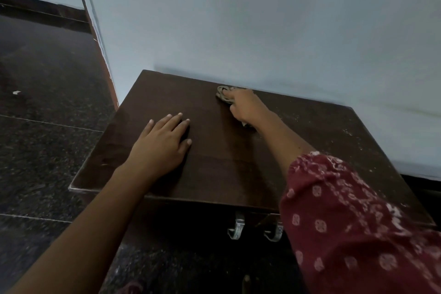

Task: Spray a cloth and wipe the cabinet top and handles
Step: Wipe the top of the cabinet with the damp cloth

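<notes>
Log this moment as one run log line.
step: wiping top | right hand: shut on cloth, far edge by wall | left hand: flat on cabinet top | handles: not yet wiped

A home room: dark wooden cabinet (214, 150) against a painted wall (262, 31); speckled stone floor (47, 79).

The cabinet top (214, 150) was dark brown, pale dusty specks at its right. The cloth (223, 93) was beige-grey. The sleeve (346, 222) was maroon with pinkish-white motifs. The wall (262, 19) was pale blue-grey, the floor (43, 74) black speckled.
</notes>
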The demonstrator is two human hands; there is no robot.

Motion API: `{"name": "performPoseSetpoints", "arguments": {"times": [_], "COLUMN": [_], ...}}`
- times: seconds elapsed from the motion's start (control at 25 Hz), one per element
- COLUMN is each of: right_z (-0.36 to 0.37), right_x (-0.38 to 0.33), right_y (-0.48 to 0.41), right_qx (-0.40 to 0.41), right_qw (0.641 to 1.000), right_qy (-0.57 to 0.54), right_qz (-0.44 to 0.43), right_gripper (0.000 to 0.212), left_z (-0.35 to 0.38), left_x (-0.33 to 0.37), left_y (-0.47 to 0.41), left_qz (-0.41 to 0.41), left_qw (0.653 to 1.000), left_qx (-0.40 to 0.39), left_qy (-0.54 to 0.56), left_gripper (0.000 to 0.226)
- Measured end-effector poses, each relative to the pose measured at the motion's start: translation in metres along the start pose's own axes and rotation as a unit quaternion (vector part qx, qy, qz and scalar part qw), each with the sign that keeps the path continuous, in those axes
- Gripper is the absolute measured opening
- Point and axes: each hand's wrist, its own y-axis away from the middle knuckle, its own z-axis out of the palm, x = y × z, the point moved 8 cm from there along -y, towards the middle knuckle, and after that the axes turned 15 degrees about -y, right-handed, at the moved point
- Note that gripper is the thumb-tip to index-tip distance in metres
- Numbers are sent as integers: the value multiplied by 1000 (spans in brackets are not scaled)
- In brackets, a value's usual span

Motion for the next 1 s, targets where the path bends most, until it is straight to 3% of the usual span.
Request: {"name": "performPoseSetpoints", "arguments": {"times": [0.24, 0.6, 1.0], "right_z": [15, 36, 19], "right_x": [0, 11, 34], "right_y": [80, 204, 167], "right_qx": [-30, -82, -59], "right_qw": [998, 981, 986], "right_qy": [23, -26, -10], "right_qz": [-43, -176, -155], "right_gripper": [61, 67, 65], "left_z": [-3, -5, -8], "left_x": [51, 72, 79], "left_y": [10, 10, 1], "left_qz": [70, 61, 65], "left_qw": [997, 998, 997], "left_qx": [-10, -6, -21], "left_qy": [-31, -15, -19], "left_gripper": [55, 53, 55]}}
